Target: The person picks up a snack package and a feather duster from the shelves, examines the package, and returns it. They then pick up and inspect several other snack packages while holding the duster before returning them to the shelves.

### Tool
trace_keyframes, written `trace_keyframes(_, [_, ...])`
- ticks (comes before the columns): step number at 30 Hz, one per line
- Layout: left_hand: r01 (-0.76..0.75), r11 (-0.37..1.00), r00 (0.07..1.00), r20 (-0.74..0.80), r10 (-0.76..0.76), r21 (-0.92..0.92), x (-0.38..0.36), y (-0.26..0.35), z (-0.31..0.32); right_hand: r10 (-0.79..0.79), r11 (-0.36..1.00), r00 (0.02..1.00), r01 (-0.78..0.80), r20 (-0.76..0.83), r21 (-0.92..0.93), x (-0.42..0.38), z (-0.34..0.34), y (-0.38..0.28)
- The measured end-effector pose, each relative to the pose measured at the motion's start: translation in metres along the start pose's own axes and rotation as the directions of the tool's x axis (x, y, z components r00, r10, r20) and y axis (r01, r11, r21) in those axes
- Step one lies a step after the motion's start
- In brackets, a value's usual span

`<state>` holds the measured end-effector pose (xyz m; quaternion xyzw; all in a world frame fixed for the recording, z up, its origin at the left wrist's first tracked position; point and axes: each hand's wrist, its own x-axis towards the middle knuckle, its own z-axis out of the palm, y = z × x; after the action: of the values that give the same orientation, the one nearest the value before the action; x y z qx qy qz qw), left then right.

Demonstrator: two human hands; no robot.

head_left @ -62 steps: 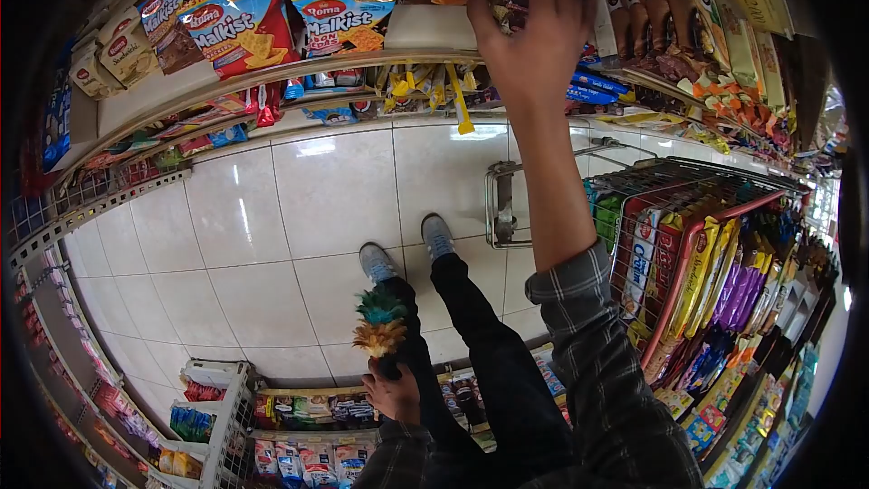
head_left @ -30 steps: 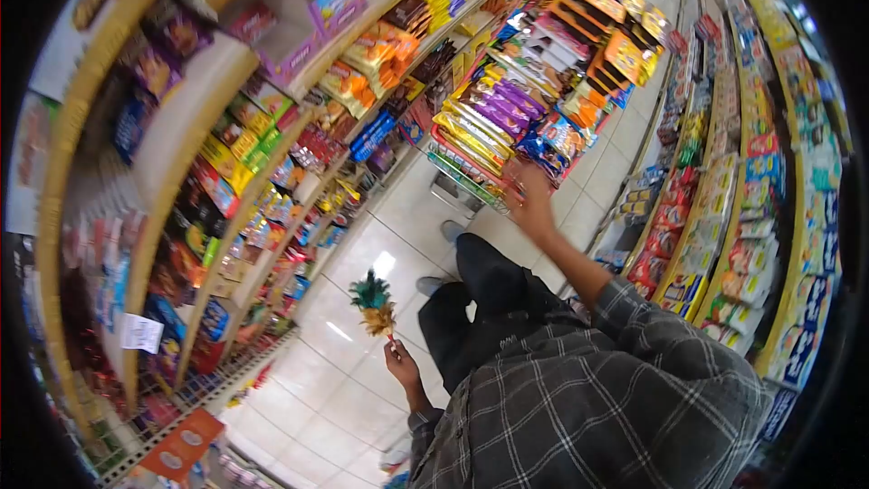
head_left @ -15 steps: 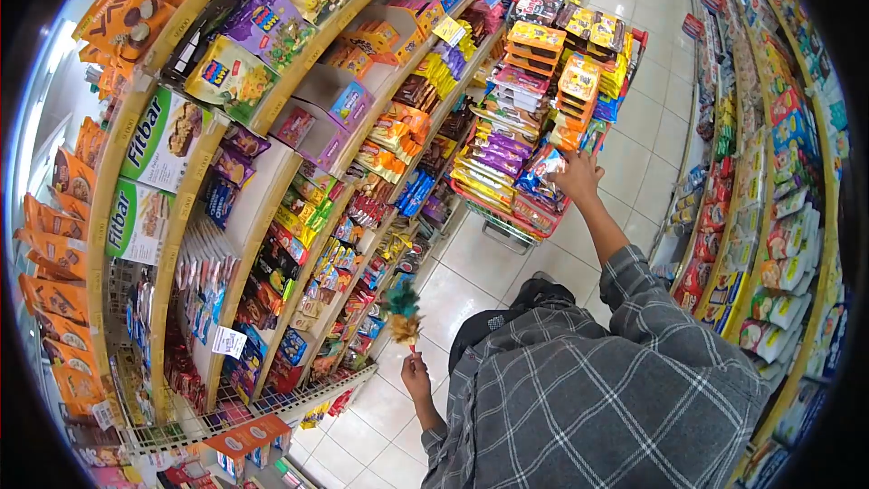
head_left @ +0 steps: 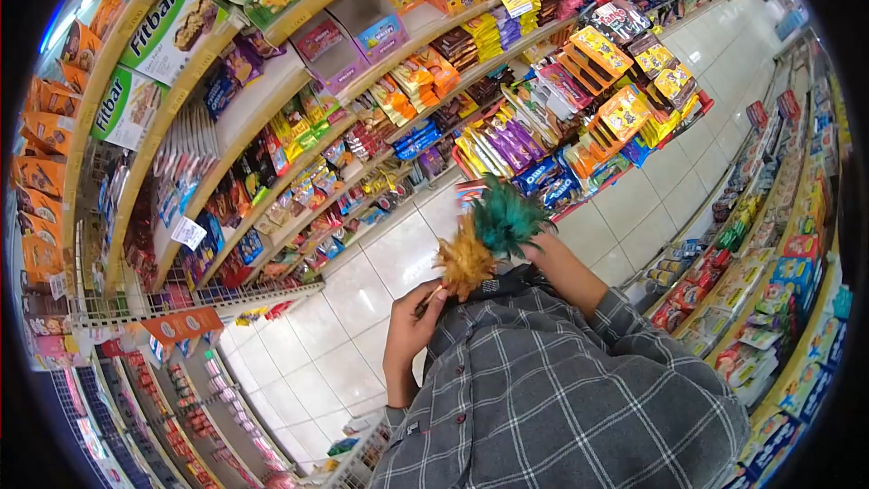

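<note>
My left hand [head_left: 412,321] is closed around the handle of a feather duster [head_left: 466,261]. The duster is tan at its base and green at its tip, and it is held up in front of my body. My right hand [head_left: 557,267] is just beyond the green feathers, which hide its fingers, so what it holds cannot be seen. A small red and blue packet [head_left: 469,193] shows just past the duster's left side. Beyond both hands, a cart loaded with snacks holds blue Oreo packs [head_left: 548,183], purple bars [head_left: 507,140] and orange boxes [head_left: 620,118].
Shelves of snacks [head_left: 299,81] curve along my left, with white Fitbar boxes [head_left: 172,32] at the near end. More packed shelves [head_left: 769,281] line my right. White floor tiles [head_left: 362,281] run between them, and a wire basket [head_left: 362,457] is at the bottom edge.
My left hand has raised the duster up and right to in front of my body. My right hand has drawn back from the cart's packets toward the duster. The view has turned.
</note>
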<state>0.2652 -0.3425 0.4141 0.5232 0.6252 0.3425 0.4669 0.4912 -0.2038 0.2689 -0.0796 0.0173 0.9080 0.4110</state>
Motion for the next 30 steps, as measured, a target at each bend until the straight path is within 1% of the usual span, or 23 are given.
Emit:
trace_keyframes(1, [0.005,0.998,1.000,0.001,-0.005,0.069,-0.001,0.005,0.007,0.112,0.993,0.993,-0.113,0.048,0.022,0.002,0.000,0.010])
trace_keyframes(2, [0.029,0.996,0.999,-0.030,-0.027,0.083,-0.001,0.008,0.010,0.166,0.985,0.983,-0.168,0.080,0.027,0.004,0.011,0.018])
trace_keyframes(3, [0.149,0.980,0.989,-0.041,-0.145,0.133,-0.002,0.002,0.008,0.219,0.974,0.969,-0.223,0.112,0.029,0.005,0.024,0.026])
trace_keyframes(4, [0.115,0.983,0.989,-0.106,-0.101,0.141,-0.004,-0.009,0.006,0.271,0.960,0.952,-0.278,0.144,0.027,0.007,0.038,0.034])
trace_keyframes(5, [0.078,0.985,0.984,-0.169,-0.052,0.154,-0.005,-0.014,0.004,0.320,0.934,0.944,-0.328,0.078,0.138,0.005,0.053,0.034])
trace_keyframes(7, [0.078,0.942,0.946,-0.322,0.033,0.326,-0.010,-0.009,-0.007,0.357,0.933,0.933,-0.358,-0.047,-0.028,0.011,0.071,0.039])
trace_keyframes(8, [0.060,0.932,0.911,-0.402,0.095,0.357,-0.010,-0.018,-0.014,0.417,0.908,0.909,-0.417,-0.010,0.031,0.010,0.076,0.039])
trace_keyframes(9, [0.041,0.921,0.864,-0.476,0.162,0.388,-0.009,-0.026,-0.021,0.425,0.899,0.905,-0.423,-0.009,-0.109,0.004,0.084,0.037])
trace_keyframes(11, [0.208,0.945,0.813,-0.582,-0.024,0.251,-0.014,-0.002,-0.030,0.470,0.876,0.881,-0.473,-0.053,-0.089,0.005,0.081,0.039])
trace_keyframes(12, [0.222,0.957,0.805,-0.590,-0.071,0.189,-0.019,-0.007,-0.035,0.452,0.886,0.890,-0.456,-0.069,-0.085,0.006,0.077,0.038])
trace_keyframes(14, [0.149,0.962,0.915,-0.401,-0.046,0.230,-0.028,0.001,-0.028,0.432,0.895,0.896,-0.440,-0.103,-0.076,0.010,0.066,0.042])
trace_keyframes(15, [0.115,0.964,0.950,-0.310,-0.036,0.241,-0.033,0.005,-0.023,0.480,0.875,0.868,-0.485,-0.123,-0.006,0.015,0.059,0.044])
trace_keyframes(16, [0.008,0.956,0.978,-0.202,0.054,0.293,-0.036,0.000,-0.015,0.554,0.831,0.832,-0.554,0.018,0.036,0.017,0.052,0.047])
trace_keyframes(17, [-0.005,0.956,0.991,-0.128,0.044,0.292,-0.036,0.007,-0.007,0.562,0.822,0.822,-0.567,0.094,0.049,0.016,0.056,0.046])
trace_keyframes(18, [0.031,0.951,0.990,-0.144,0.015,0.309,-0.035,0.007,-0.004,0.566,0.812,0.807,-0.581,0.170,0.059,0.015,0.059,0.046])
trace_keyframes(19, [0.069,0.945,0.987,-0.161,-0.017,0.319,-0.035,0.005,-0.002,0.549,0.829,0.829,-0.556,0.101,0.054,0.013,0.064,0.048])
trace_keyframes(21, [0.049,0.938,0.949,-0.308,0.063,0.342,-0.035,-0.007,-0.005,0.501,0.865,0.864,-0.500,-0.046,0.028,0.006,0.075,0.052])
trace_keyframes(22, [0.053,0.930,0.925,-0.368,0.091,0.363,-0.036,-0.007,-0.008,0.521,0.852,0.851,-0.523,-0.068,-0.005,0.002,0.085,0.050])
trace_keyframes(23, [0.162,0.893,0.910,-0.414,0.029,0.420,-0.035,0.000,-0.013,0.494,0.869,0.861,-0.492,-0.121,0.044,-0.004,0.081,0.053])
trace_keyframes(25, [0.063,0.851,0.829,-0.502,0.246,0.522,-0.035,-0.011,-0.021,0.582,0.813,0.813,-0.582,-0.008,0.026,-0.009,0.083,0.052])
trace_keyframes(27, [0.157,0.950,0.848,-0.530,0.009,0.268,-0.044,0.010,-0.025,0.574,0.816,0.819,-0.571,-0.004,0.091,-0.013,0.079,0.052])
trace_keyframes(28, [0.201,0.970,0.853,-0.512,-0.105,0.137,-0.050,0.016,-0.025,0.563,0.820,0.827,-0.558,-0.001,0.128,-0.015,0.077,0.052])
trace_keyframes(30, [0.073,0.993,0.882,-0.460,-0.106,-0.088,-0.061,0.013,-0.014,0.521,0.853,0.845,-0.510,-0.117,0.115,-0.018,0.077,0.047])
